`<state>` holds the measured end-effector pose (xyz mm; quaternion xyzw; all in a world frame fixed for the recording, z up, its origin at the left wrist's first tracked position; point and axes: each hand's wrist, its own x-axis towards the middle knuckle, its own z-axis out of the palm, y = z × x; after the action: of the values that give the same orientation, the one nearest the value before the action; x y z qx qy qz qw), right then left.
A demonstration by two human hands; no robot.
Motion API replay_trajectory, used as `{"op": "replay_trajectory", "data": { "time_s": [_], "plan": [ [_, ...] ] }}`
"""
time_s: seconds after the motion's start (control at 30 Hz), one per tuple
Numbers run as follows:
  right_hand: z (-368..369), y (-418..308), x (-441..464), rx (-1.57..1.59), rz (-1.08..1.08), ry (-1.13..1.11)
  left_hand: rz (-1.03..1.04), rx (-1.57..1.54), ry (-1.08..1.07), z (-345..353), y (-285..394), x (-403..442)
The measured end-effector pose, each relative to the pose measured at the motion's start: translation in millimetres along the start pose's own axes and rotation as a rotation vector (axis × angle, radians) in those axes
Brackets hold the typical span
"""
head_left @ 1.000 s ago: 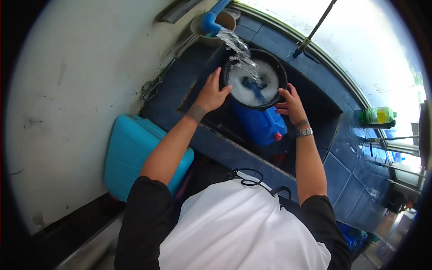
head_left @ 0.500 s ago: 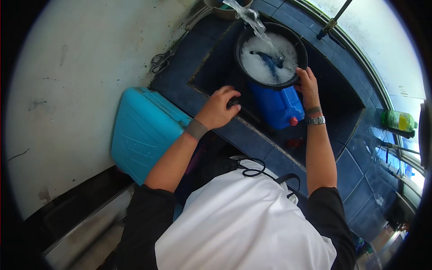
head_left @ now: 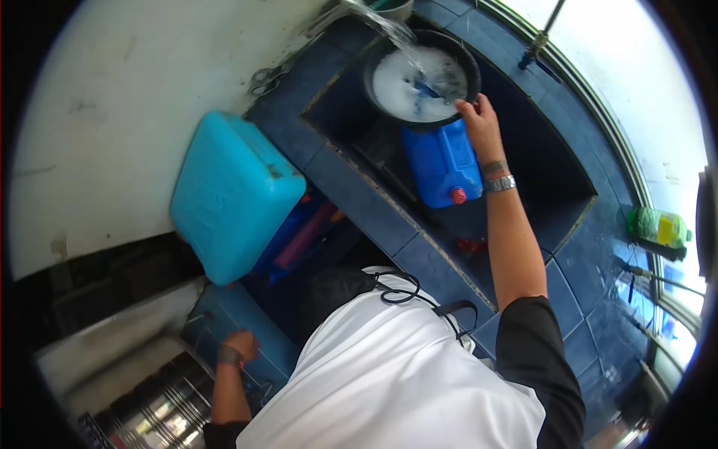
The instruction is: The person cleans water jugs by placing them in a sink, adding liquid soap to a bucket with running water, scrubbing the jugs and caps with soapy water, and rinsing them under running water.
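Note:
My right hand (head_left: 481, 127) grips the near right rim of a black basin (head_left: 376, 96), thumb over the edge. White suds (head_left: 400, 84) fill the basin, and something blue (head_left: 427, 88) shows among them. A stream of water (head_left: 383, 27) pours in from the upper left. Just below the basin lies a blue jerrycan (head_left: 443, 166) with a red cap (head_left: 458, 195). My left hand (head_left: 239, 345) is low on the left, over a blue surface (head_left: 263, 358), far from the basin. Its fingers are too small and blurred to make out.
A turquoise plastic container (head_left: 232, 194) stands against the white wall, left of the dark-tiled sink edge (head_left: 378, 202). Scissors (head_left: 266, 80) lie on the back left tiles. A green bottle (head_left: 658, 227) sits by the window. A shiny metal drum (head_left: 161, 411) is at lower left.
My left hand has left the sink edge and swung down and back to the lower left. My right hand stays on the basin rim. The view has shifted, bringing more of the left floor area in.

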<state>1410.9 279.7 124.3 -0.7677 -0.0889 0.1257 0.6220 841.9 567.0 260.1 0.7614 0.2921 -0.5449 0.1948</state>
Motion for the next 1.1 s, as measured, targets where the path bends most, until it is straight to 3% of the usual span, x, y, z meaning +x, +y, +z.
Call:
{"op": "replay_trajectory", "data": {
  "time_s": [0.03, 0.1, 0.13, 0.23, 0.3, 0.4, 0.5, 0.57, 0.67, 0.77, 0.8, 0.87, 0.93, 0.97, 1.0, 1.03, 1.1],
  "plan": [
    [2, 1, 2, 0.020, -0.008, -0.031, 0.148, -0.374, 0.090, 17, -18, 8],
    [4, 4, 0, 0.171, -0.048, -0.015, 0.417, -0.328, 0.547, -27, 57, 20],
    [8, 4, -1, 0.179, -0.054, -0.030, 0.526, -0.194, 0.558, -49, 93, 32],
    [2, 5, 1, 0.104, -0.015, -0.006, 0.857, -0.336, 0.058, -54, 166, 114],
    [-1, 1, -4, 0.041, -0.031, 0.014, 0.592, -0.257, -0.415, -38, 181, 135],
    [5, 19, 3, 0.018, -0.075, 0.076, 0.645, -0.156, -0.394, -40, 164, 131],
    [6, 1, -5, 0.005, -0.043, 0.102, 0.545, -0.418, -0.341, -28, 141, 88],
    [10, 2, -1, -0.020, -0.064, 0.132, 0.514, -0.311, -0.337, -8, 103, 80],
    [7, 6, 1, -0.099, -0.059, 0.172, 0.510, -0.422, -0.325, 47, 59, 71],
    [4, 0, -3, -0.122, -0.022, 0.129, 0.432, -0.902, -0.120, 79, 50, 73],
    [1, -3, -7, -0.123, -0.020, 0.132, 0.434, -0.899, -0.122, 63, 61, 67],
    [-1, -17, -10, 0.044, 0.167, 0.039, 0.383, -0.897, -0.350, 3, 86, 64],
    [0, -35, -4, 0.127, 0.237, -0.014, 0.462, -0.357, -0.248, -69, 105, 65],
    [-1, -40, -4, 0.175, 0.294, -0.030, 0.614, -0.257, -0.044, -91, 101, 88],
    [-3, -44, -5, 0.221, 0.359, -0.051, 0.623, -0.418, 0.116, -122, 129, 79],
    [-3, -47, -6, 0.265, 0.423, -0.071, 0.589, -0.366, 0.366, -152, 159, 69],
    [-1, -45, -7, 0.320, 0.435, -0.115, 0.839, -0.552, 0.570, -196, 198, 87]
  ]
}}
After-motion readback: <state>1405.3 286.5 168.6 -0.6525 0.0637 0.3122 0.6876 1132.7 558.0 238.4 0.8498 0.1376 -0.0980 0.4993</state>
